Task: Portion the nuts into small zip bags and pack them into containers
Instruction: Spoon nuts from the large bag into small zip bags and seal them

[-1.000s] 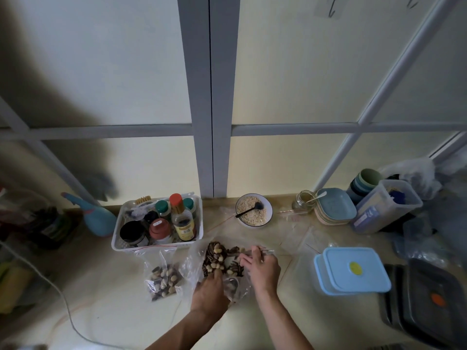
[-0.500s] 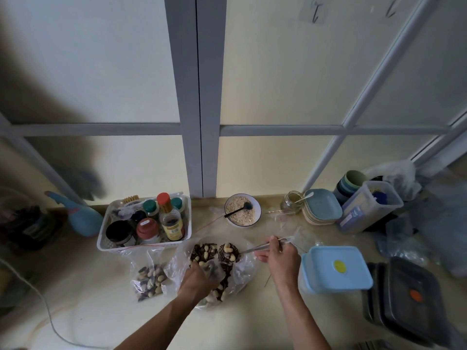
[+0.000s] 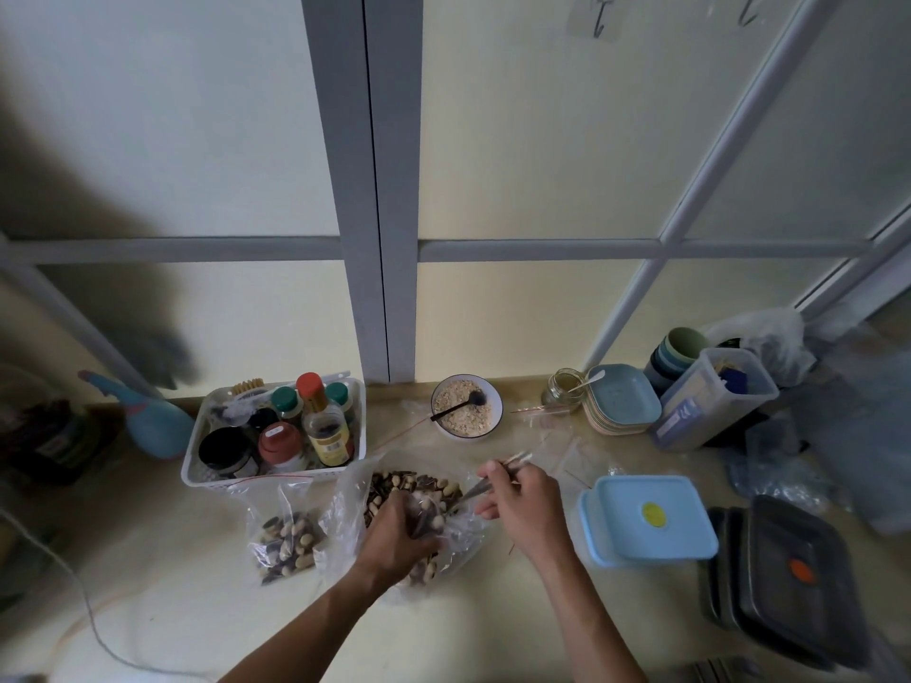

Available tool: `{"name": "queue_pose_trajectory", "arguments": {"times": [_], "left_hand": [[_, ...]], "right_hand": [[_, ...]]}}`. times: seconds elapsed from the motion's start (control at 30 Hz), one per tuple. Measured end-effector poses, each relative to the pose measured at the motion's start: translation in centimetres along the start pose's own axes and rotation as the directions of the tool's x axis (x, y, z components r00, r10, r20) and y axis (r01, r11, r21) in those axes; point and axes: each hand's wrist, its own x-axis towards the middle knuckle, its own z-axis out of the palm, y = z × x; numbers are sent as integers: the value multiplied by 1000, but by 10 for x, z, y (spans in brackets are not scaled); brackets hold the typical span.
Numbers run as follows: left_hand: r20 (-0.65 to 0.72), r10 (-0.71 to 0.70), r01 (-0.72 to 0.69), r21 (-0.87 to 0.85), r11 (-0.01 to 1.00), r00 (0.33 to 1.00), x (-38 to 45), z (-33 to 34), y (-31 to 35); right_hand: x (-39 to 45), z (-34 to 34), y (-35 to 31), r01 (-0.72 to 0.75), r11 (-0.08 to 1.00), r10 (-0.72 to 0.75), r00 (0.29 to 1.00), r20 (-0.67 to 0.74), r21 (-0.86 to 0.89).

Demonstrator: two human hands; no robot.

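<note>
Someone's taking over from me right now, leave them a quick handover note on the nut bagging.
Left hand: grips the big open bag of nuts, fingers among them.
Right hand: holds an empty small zip bag, not yet filled.
Done: one filled small bag lies left of the big bag.
Left: fill this bag, portion the rest, pack into the blue-lidded container, lid on.

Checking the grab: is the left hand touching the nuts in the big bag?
Touching. The head view shows the left hand inside the big bag, fingers curled into the nuts.
</note>
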Motion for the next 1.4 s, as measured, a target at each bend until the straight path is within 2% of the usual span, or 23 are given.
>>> {"name": "queue_pose_trajectory", "arguments": {"times": [0.1, 0.2, 0.37, 0.5, 0.57, 0.73, 0.83, 0.93, 1.03, 1.1, 1.2, 1.27, 1.33, 1.4], "left_hand": [[-36, 34, -37, -60, 998, 999, -4, -1, -1], [-99, 95, -107, -125, 986, 991, -6, -3, -4], [-229, 128, -185, -248, 951, 965, -10, -10, 4], [-166, 77, -124, -294, 948, 983, -6, -13, -1], [-126, 105, -137, -281, 950, 986, -6, -13, -4], [-179, 135, -179, -252, 951, 974, -16, -14, 7], [-226, 198, -244, -198, 950, 954, -17, -13, 12], [-269, 198, -244, -152, 958, 943, -12, -13, 8], [-254, 178, -216, -132, 967, 951, -10, -11, 2], [-234, 185, -218, -123, 968, 955, -12, -11, 1], [-184, 144, -170, -136, 976, 972, -14, -8, -6], [-155, 109, -123, -84, 989, 982, -16, -7, -10], [-116, 99, -106, -63, 992, 988, -20, -5, -12], [-115, 99, -104, -40, 994, 988, -24, -3, -12]], "right_hand": [[-3, -3, -6, 104, 995, -104, 984, 142, 8], [-8, -2, -12, 237, 968, -250, 936, 248, 81], [-11, -3, -17, 425, 902, -430, 869, 245, 75], [-11, -3, -21, 459, 880, -475, 855, 205, 126], [-10, -2, -19, 461, 879, -477, 855, 201, 124], [-9, 0, -12, 372, 927, -368, 877, 309, 48], [-13, 1, -10, 446, 893, -447, 868, 218, 54], [-13, 0, -11, 500, 864, -503, 848, 166, 62], [-13, -1, -12, 503, 862, -506, 849, 154, 61], [-12, -1, -10, 507, 859, -511, 856, 78, 65], [-11, 1, -7, 466, 884, -458, 880, -129, 37], [-7, 1, -3, 417, 909, -405, 882, -241, -2], [-1, 1, 3, 359, 929, -370, 892, -259, -91], [6, 8, 16, 290, 942, -323, 923, -210, -171]]}}
